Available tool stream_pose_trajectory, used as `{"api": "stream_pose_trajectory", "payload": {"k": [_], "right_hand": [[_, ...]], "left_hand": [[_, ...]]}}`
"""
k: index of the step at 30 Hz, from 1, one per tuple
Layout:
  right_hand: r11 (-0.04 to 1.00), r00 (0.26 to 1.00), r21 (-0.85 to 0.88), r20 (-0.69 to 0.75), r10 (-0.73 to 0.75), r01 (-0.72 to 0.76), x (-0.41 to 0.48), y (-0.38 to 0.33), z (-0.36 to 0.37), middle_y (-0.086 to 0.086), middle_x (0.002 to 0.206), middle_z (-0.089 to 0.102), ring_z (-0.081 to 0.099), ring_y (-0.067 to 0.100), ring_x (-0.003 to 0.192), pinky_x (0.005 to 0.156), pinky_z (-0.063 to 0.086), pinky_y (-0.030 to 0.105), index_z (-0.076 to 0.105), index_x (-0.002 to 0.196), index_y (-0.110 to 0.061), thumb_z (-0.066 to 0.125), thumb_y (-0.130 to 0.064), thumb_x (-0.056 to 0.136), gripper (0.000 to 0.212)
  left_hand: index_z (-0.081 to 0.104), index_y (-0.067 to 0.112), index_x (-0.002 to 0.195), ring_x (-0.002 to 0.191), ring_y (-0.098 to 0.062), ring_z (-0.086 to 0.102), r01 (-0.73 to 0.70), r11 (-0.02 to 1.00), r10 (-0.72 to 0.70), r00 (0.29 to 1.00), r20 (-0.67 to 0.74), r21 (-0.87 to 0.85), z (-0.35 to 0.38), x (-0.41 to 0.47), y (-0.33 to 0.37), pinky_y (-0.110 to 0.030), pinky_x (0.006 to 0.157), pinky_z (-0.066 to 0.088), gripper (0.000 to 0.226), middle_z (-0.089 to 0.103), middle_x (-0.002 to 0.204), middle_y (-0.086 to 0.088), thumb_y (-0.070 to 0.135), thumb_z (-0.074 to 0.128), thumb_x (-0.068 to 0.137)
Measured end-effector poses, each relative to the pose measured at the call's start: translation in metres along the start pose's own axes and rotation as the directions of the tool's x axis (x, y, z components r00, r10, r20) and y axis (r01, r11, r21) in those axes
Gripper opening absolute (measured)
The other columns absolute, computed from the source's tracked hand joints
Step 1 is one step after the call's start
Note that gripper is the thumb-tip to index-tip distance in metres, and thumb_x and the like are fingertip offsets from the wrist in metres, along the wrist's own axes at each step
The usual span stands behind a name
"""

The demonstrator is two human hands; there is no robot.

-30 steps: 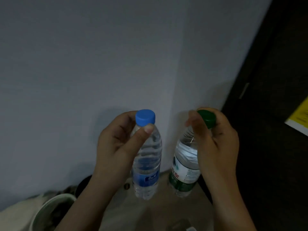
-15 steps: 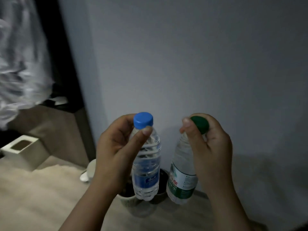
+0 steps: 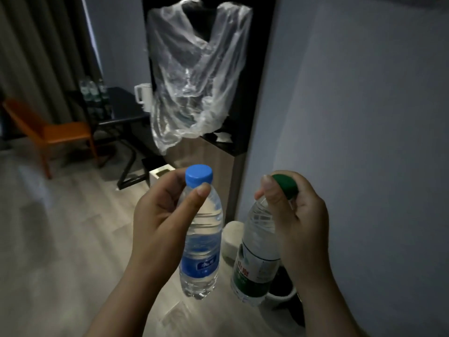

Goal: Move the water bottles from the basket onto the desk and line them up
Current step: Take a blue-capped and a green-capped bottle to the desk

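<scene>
My left hand (image 3: 160, 222) grips a clear water bottle with a blue cap and blue label (image 3: 200, 254) by its neck. My right hand (image 3: 298, 227) grips a second bottle with a green cap and green-and-white label (image 3: 255, 263) by its top. Both bottles hang upright in front of me, side by side and apart, above the wood floor. Far off at the left stands a dark desk (image 3: 121, 110) with several water bottles (image 3: 96, 98) standing on it. The basket is not in view.
An orange chair (image 3: 53, 132) stands left of the desk. A white kettle (image 3: 143, 96) sits on the desk. A plastic-covered garment (image 3: 194, 76) hangs in a dark niche. A pale bin (image 3: 161, 173) and round white containers (image 3: 232, 237) stand on the floor by the grey wall (image 3: 364, 142).
The view has swung left, from the bare wall to the room with the desk, chair and hanging plastic cover. Both hands keep the same hold on their bottles.
</scene>
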State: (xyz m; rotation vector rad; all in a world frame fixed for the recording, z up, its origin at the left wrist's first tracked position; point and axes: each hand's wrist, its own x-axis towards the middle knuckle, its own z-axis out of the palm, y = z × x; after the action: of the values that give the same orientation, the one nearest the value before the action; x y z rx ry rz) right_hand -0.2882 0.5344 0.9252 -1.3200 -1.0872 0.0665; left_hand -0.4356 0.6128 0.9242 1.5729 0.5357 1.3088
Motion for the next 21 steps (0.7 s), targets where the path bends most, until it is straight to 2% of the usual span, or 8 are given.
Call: {"api": "stream_pose_trajectory", "payload": {"k": [3, 9, 14, 21], "right_hand": [[0.999, 0.997, 0.045, 0.080, -0.018, 0.014, 0.007, -0.003, 0.047, -0.005, 0.074, 0.065, 0.061, 0.005, 0.068, 0.062, 0.044, 0.008, 0.060, 0.082, -0.020, 0.051, -0.052, 0.085, 0.033], [0.990, 0.972, 0.138, 0.229, -0.054, 0.023, 0.028, 0.009, 0.132, -0.007, 0.076, 0.066, 0.063, 0.007, 0.072, 0.065, 0.044, 0.008, 0.061, 0.084, -0.020, 0.051, -0.051, 0.085, 0.032], [0.974, 0.945, 0.228, 0.315, -0.085, 0.011, 0.061, 0.035, 0.199, -0.012, 0.076, 0.067, 0.062, 0.000, 0.070, 0.063, 0.042, 0.006, 0.060, 0.084, -0.029, 0.053, -0.050, 0.086, 0.023], [0.946, 0.922, 0.323, 0.362, -0.137, 0.014, 0.129, 0.067, 0.279, -0.004, 0.075, 0.066, 0.062, 0.008, 0.070, 0.065, 0.043, 0.008, 0.060, 0.083, -0.026, 0.055, -0.048, 0.088, 0.023]], "left_hand": [[0.066, 0.013, 0.102, 0.078, -0.019, 0.067, 0.009, 0.999, -0.006, 0.997, -0.081, 0.038, -0.041, 0.003, -0.004, -0.021, 0.068, 0.053, 0.036, 0.071, 0.088, -0.006, 0.040, 0.060, 0.078], [0.066, 0.015, 0.107, 0.087, -0.017, 0.069, 0.051, 0.990, -0.016, 0.967, -0.254, 0.132, -0.109, 0.021, -0.022, -0.022, 0.073, 0.054, 0.042, 0.073, 0.094, 0.000, 0.044, 0.058, 0.077], [0.066, 0.016, 0.104, 0.085, -0.015, 0.069, 0.065, 0.978, 0.007, 0.940, -0.342, 0.198, -0.142, 0.059, -0.046, -0.022, 0.073, 0.055, 0.033, 0.073, 0.092, 0.000, 0.037, 0.063, 0.078], [0.066, 0.013, 0.104, 0.084, -0.013, 0.069, 0.065, 0.959, 0.061, 0.902, -0.427, 0.275, -0.176, 0.127, -0.075, -0.018, 0.071, 0.054, 0.028, 0.073, 0.092, 0.000, 0.027, 0.064, 0.080]]}}
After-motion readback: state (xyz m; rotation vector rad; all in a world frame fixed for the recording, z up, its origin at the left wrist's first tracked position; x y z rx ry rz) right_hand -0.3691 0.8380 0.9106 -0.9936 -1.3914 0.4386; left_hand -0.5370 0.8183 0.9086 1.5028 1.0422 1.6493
